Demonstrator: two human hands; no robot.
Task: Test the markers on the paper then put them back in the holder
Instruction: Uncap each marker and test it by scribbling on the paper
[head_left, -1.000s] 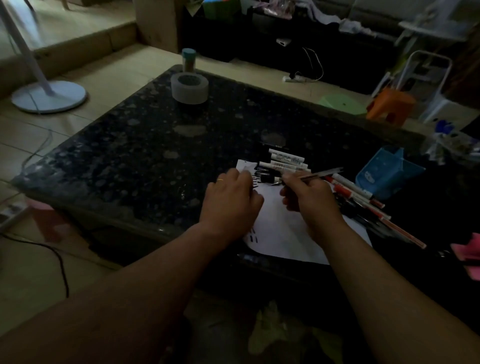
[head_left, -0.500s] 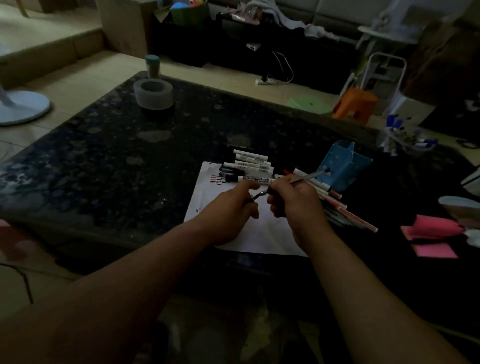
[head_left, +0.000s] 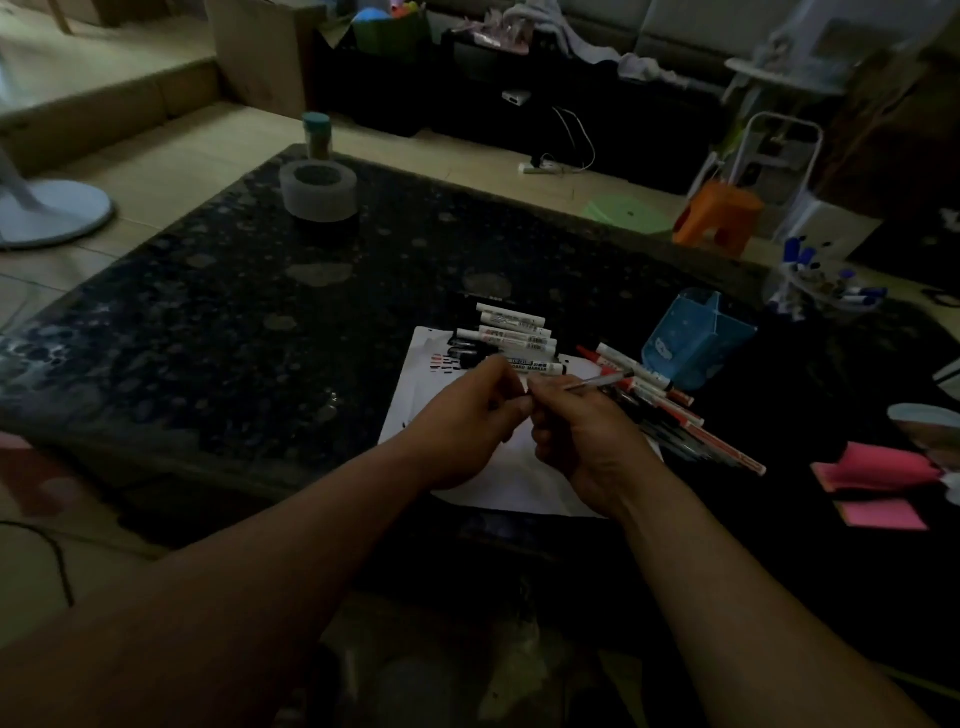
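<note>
Both hands are up over the paper (head_left: 511, 486), which lies flat at the table's (head_left: 208, 322) near edge, right of centre. Right hand (head_left: 587, 434) has fingers curled round a thin pen (head_left: 597, 383), barrel pointing away to the right. Left hand (head_left: 467, 413) has its fingertips bunched on the pen's near end, pinching it; can't tell if that's a cap or the tip, too dark. The hands touch at that point. A row of white markers (head_left: 514, 332) lies side by side across the paper's far edge, the nearest just beyond the left fingers. Short red and black test strokes (head_left: 447, 364) sit at the paper's far left corner. A loose pile of red pens (head_left: 680, 402) lies off the paper's right edge, fanned toward the table's near right. The blue holder (head_left: 696, 338) is just beyond that pile, toward the right edge, apart from both hands. A tape roll (head_left: 318, 195) sits near the far left corner, and pink notes (head_left: 878, 470) lie near the right edge.
</note>
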